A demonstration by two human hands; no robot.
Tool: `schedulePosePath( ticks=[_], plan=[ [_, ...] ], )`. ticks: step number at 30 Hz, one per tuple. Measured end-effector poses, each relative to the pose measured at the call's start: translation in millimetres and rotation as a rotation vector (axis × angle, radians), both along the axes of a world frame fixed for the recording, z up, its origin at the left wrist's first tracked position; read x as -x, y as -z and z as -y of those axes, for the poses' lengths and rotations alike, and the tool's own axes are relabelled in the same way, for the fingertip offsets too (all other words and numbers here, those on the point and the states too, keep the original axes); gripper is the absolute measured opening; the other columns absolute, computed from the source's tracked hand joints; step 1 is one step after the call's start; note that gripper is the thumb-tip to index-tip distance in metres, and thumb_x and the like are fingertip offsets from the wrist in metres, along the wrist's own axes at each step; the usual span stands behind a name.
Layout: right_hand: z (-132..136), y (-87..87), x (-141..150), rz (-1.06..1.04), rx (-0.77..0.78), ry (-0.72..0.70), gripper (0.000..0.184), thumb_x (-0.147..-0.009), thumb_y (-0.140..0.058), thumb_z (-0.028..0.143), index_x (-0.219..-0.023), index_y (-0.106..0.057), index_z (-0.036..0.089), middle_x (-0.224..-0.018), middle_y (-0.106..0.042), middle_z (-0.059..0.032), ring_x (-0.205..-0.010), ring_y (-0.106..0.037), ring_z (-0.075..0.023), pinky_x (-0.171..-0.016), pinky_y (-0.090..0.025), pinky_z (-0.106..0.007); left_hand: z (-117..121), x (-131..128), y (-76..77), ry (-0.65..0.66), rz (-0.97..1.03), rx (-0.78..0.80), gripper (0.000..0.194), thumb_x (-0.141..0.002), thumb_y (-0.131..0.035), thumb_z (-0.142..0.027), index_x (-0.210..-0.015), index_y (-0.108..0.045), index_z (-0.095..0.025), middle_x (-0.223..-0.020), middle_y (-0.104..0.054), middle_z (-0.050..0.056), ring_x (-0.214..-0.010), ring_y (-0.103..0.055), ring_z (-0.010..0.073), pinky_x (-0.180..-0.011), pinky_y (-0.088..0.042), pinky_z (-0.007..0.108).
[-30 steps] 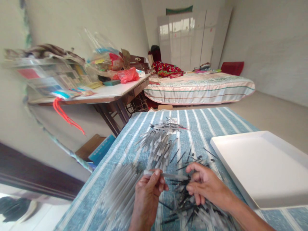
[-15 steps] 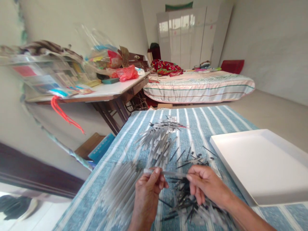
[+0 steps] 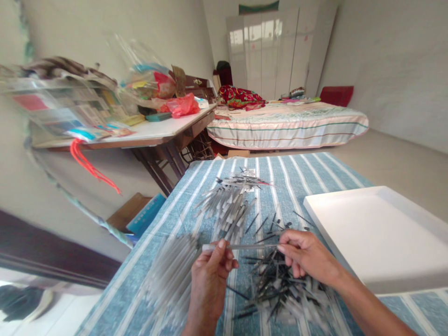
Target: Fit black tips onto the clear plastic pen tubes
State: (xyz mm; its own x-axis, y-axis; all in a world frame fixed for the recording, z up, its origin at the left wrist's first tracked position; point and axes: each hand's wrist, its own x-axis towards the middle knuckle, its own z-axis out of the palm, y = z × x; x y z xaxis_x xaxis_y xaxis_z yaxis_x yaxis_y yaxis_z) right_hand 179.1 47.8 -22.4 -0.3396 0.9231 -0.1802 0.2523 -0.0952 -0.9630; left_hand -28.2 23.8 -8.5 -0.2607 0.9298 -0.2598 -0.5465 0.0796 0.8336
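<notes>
A slim translucent grey pen [image 3: 241, 247] lies level between both hands above the table. My left hand [image 3: 210, 280] is closed around its thicker, whitish end, thumb on top. With thumb and fingertips, my right hand [image 3: 304, 254] pinches the thin far end; whether that end is a separate inner refill I cannot tell. Below the right hand spreads a heap of black and clear small pen parts [image 3: 276, 284]. To the left of my left hand, many grey pens [image 3: 175, 275] lie side by side, blurred. Another pile of grey pens [image 3: 229, 210] lies farther back.
A shallow white tray [image 3: 378, 233] stands on the right of the striped blue tablecloth [image 3: 290, 177]. Thin black rods [image 3: 261, 225] lie behind the heap. A cluttered side table [image 3: 157, 130] is at the left, and a bed [image 3: 287, 126] stands beyond.
My right hand has moved slightly right and up, and my left hand slightly left. A longer stretch of the pen shows between them, and more of the heap is visible.
</notes>
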Motion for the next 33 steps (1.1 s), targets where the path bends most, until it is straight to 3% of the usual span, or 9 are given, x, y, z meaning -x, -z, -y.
schedulePosePath(
  ticks=[7, 10, 12, 15, 18, 21, 26, 29, 33],
  plan=[
    [-11, 1.1, -32, 0.167, 0.044, -0.023, 0.023, -0.081, -0.044, 0.041, -0.073, -0.049, 0.019, -0.040, -0.050, 0.0078, -0.024, -0.040, -0.0059, -0.026, -0.022, -0.013, -8, 23, -3.9, -0.275, -0.109, -0.025, 0.016, -0.066, -0.070, -0.028, -0.065, -0.062, -0.014, -0.054, -0.056, -0.005, -0.050, -0.048, 0.0061, -0.048, -0.046, 0.017],
    [-14, -0.2, -43, 0.348, -0.022, -0.054, 0.024, -0.081, -0.043, 0.038, -0.067, -0.051, 0.019, -0.039, -0.046, 0.0067, -0.027, -0.039, -0.0069, -0.030, -0.023, -0.016, -10, 28, -6.1, -0.292, -0.167, -0.019, 0.018, -0.069, -0.066, -0.031, -0.067, -0.060, -0.015, -0.065, -0.063, -0.002, -0.062, -0.056, 0.0099, -0.056, -0.050, 0.021],
    [-16, -4.1, -46, 0.507, -0.160, -0.022, 0.021, -0.078, -0.048, 0.035, -0.066, -0.055, 0.019, -0.044, -0.047, 0.0046, -0.036, -0.044, -0.0090, -0.037, -0.028, -0.019, -7, 25, -7.7, -0.171, -0.182, 0.009, 0.020, -0.070, -0.065, -0.034, -0.071, -0.059, -0.015, -0.072, -0.067, 0.002, -0.068, -0.061, 0.0149, -0.059, -0.051, 0.027],
    [-12, -15.4, -39, 0.568, -0.345, 0.057, 0.018, -0.076, -0.052, 0.035, -0.074, -0.061, 0.019, -0.055, -0.052, 0.0022, -0.051, -0.049, -0.0120, -0.049, -0.035, -0.021, 3, 10, -9.3, 0.188, -0.266, 0.040, 0.026, -0.075, -0.058, -0.039, -0.068, -0.055, -0.014, -0.064, -0.066, 0.003, -0.053, -0.060, 0.0146, -0.050, -0.048, 0.025],
    [1, -29.3, -20, 0.363, -0.328, -0.053, 0.025, -0.082, -0.046, 0.038, -0.078, -0.061, 0.019, -0.057, -0.051, 0.0035, -0.052, -0.045, -0.0098, -0.049, -0.034, -0.019, 18, -13, -10.2, 0.592, -0.439, 0.058, 0.036, -0.080, -0.050, -0.042, -0.058, -0.050, -0.014, -0.046, -0.056, -0.001, -0.032, -0.043, 0.0066, -0.035, -0.030, 0.018],
    [17, -37.9, 0, 0.230, -0.277, -0.202, 0.020, -0.080, -0.051, 0.035, -0.081, -0.060, 0.018, -0.050, -0.043, 0.0073, -0.047, -0.037, -0.0067, -0.044, -0.027, -0.016, 31, -34, -13.0, 0.862, -0.602, 0.044, 0.030, -0.079, -0.048, -0.034, -0.055, -0.048, -0.016, -0.043, -0.050, -0.004, -0.031, -0.035, 0.0048, -0.035, -0.022, 0.017],
    [30, -39.9, 5, 0.247, -0.253, -0.372, 0.017, -0.074, -0.058, 0.027, -0.063, -0.057, 0.015, -0.050, -0.046, 0.0082, -0.047, -0.038, -0.0041, -0.042, -0.024, -0.014, 40, -40, -17.9, 1.013, -0.872, 0.046, 0.009, -0.067, -0.047, -0.013, -0.062, -0.054, -0.016, -0.051, -0.049, -0.006, -0.046, -0.042, 0.0073, -0.041, -0.023, 0.017],
    [31, -40.2, 3, 0.281, -0.247, -0.391, 0.014, -0.073, -0.059, 0.025, -0.064, -0.059, 0.015, -0.049, -0.043, 0.0091, -0.046, -0.036, -0.0034, -0.041, -0.022, -0.013, 41, -29, -12.1, 1.077, -0.992, 0.075, 0.013, -0.071, -0.043, -0.017, -0.065, -0.055, -0.017, -0.052, -0.049, -0.006, -0.048, -0.043, 0.0083, -0.042, -0.023, 0.018],
    [35, -39.7, 10, 0.315, -0.288, -0.565, 0.011, -0.070, -0.062, 0.023, -0.063, -0.062, 0.016, -0.049, -0.038, 0.0091, -0.048, -0.037, -0.0030, -0.043, -0.023, -0.013, 50, -12, -0.6, 1.111, -1.179, 0.053, 0.019, -0.074, -0.045, -0.025, -0.059, -0.054, -0.017, -0.049, -0.043, -0.005, -0.049, -0.042, 0.0092, -0.041, -0.021, 0.020]
  ],
)
